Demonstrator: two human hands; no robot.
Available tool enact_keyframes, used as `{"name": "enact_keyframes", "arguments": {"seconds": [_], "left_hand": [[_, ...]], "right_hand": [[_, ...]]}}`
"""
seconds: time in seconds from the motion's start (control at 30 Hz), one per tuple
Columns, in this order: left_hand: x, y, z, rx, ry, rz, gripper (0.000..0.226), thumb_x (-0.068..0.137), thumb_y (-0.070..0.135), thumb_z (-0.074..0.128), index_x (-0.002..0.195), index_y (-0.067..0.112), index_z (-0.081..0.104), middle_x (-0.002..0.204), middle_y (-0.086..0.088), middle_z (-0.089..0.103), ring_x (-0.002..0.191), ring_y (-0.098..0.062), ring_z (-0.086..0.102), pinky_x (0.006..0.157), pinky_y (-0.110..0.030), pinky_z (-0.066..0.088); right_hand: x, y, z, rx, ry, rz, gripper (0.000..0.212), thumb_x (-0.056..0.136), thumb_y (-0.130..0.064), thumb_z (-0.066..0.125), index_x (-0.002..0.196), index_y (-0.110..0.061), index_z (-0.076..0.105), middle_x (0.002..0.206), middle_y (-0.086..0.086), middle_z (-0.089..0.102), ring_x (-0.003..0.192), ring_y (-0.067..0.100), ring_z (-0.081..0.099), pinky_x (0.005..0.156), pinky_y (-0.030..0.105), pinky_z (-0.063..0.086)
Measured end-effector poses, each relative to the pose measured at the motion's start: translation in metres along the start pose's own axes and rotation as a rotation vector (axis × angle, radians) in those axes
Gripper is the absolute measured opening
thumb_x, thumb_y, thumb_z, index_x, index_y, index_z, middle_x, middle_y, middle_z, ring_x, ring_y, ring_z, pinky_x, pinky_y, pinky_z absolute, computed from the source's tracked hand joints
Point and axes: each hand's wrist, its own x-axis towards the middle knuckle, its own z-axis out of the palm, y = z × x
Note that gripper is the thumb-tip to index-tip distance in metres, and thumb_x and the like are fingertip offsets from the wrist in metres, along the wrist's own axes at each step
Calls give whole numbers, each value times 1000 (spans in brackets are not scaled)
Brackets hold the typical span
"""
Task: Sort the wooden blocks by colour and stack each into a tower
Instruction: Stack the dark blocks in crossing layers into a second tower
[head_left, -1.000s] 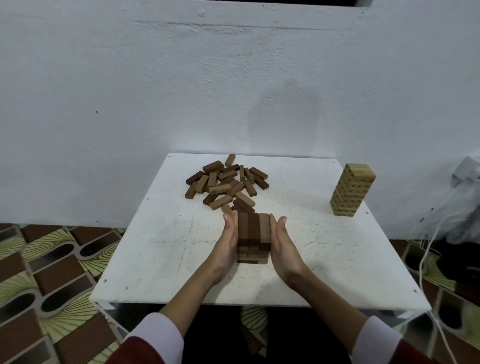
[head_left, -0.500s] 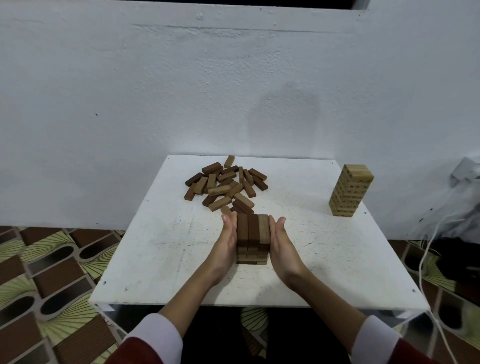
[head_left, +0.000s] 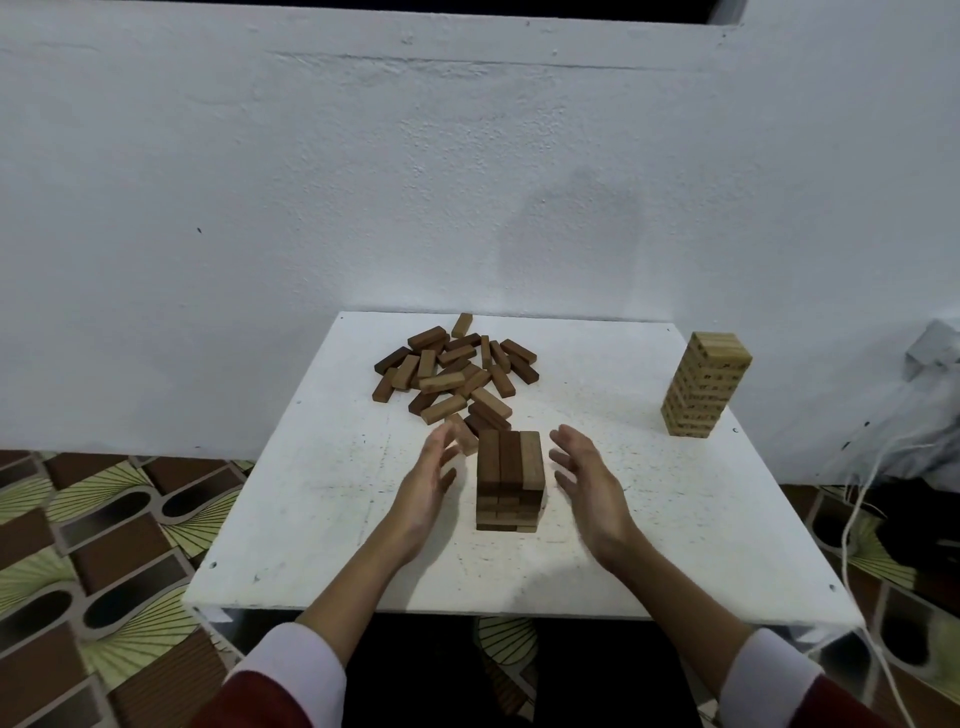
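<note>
A short tower of dark brown blocks (head_left: 510, 480) stands near the middle of the white table (head_left: 322, 509). My left hand (head_left: 428, 480) hovers just left of it and my right hand (head_left: 587, 478) just right of it, both with fingers spread and a gap to the tower. Neither hand holds anything. Behind the tower lies a loose pile of brown blocks (head_left: 454, 371). A tall tower of light wooden blocks (head_left: 704, 389) stands at the table's right edge.
A white wall rises right behind the table. Patterned floor tiles (head_left: 93, 545) lie to the left. White cables (head_left: 857, 499) and dark clutter sit on the floor at the right, close to the table's corner.
Both hands pressed flat against the sides of the dark tower earlier. They have now drawn apart and let go of it; the tower stands on its own.
</note>
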Motion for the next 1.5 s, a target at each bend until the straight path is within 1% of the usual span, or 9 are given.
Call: {"name": "enact_keyframes", "arguments": {"seconds": [0.03, 0.13, 0.23, 0.4, 0.53, 0.67, 1.1, 1.3, 1.5], "left_hand": [[1, 0, -5, 41, 12, 11, 30, 101, 32, 36, 130, 35, 41, 139, 11, 37, 127, -12, 37, 105, -32, 31], [4, -10, -23, 288, -102, 0, 68, 86, -5, 56, 140, 23, 27, 145, 1, 36, 122, -15, 42, 94, -28, 44], [3, -20, -22, 515, -263, -2, 99, 69, 2, 75, 145, 22, 15, 137, 4, 36, 116, -14, 42, 80, -17, 47], [14, -23, -15, 562, -288, 50, 110, 63, 13, 86, 145, 28, 14, 131, 5, 38, 103, -12, 47, 73, -11, 42], [18, -22, -8, 506, -312, 90, 104, 63, 8, 85, 138, 35, 19, 122, 7, 45, 101, -13, 53, 74, -13, 46], [22, -27, -7, 483, -304, 100, 102, 63, 5, 84, 138, 36, 20, 122, 3, 50, 105, -19, 55, 86, -29, 53], [23, -28, -6, 439, -274, 99, 97, 64, 1, 81, 135, 38, 26, 116, -2, 54, 102, -25, 58, 81, -40, 56], [27, -27, 2, 419, -271, 134, 94, 65, -3, 79, 132, 41, 29, 115, -3, 53, 99, -32, 57, 76, -39, 56], [35, -23, 28, 381, -309, 144, 95, 68, -7, 77, 134, 38, 26, 112, 7, 49, 89, -8, 55, 72, -24, 55]], "right_hand": [[3, 2, -5, -54, 10, -3, 42, 98, -13, 40, 140, -17, 34, 145, 2, 41, 130, 21, 40, 103, 35, 40], [9, 13, -20, -266, -38, 20, 70, 82, 14, 51, 141, -16, 28, 142, 6, 42, 118, 19, 44, 78, 24, 48], [10, 22, -23, -481, -212, 26, 94, 75, 4, 70, 146, -18, 13, 146, 1, 33, 120, 14, 38, 93, 22, 38], [18, 29, -16, -631, -300, -28, 120, 59, -26, 81, 147, -26, 0, 147, 1, 28, 128, 18, 35, 106, 31, 34], [23, 32, -13, -667, -317, -69, 122, 61, -22, 84, 148, -28, -2, 138, -1, 32, 125, 18, 33, 106, 35, 35], [26, 33, -12, -639, -317, -99, 118, 64, -13, 83, 147, -29, 1, 128, -3, 35, 120, 17, 35, 100, 29, 37], [35, 36, -12, -645, -323, -107, 112, 66, -14, 83, 145, -31, 5, 127, -5, 34, 114, 13, 39, 79, 9, 37], [36, 36, -21, -626, -324, -122, 112, 62, -17, 84, 145, -31, 10, 130, -2, 39, 116, 17, 42, 95, 31, 47], [43, 34, -45, -651, -291, -89, 114, 60, -18, 84, 145, -31, 10, 133, -2, 39, 119, 18, 42, 97, 34, 47]]}}
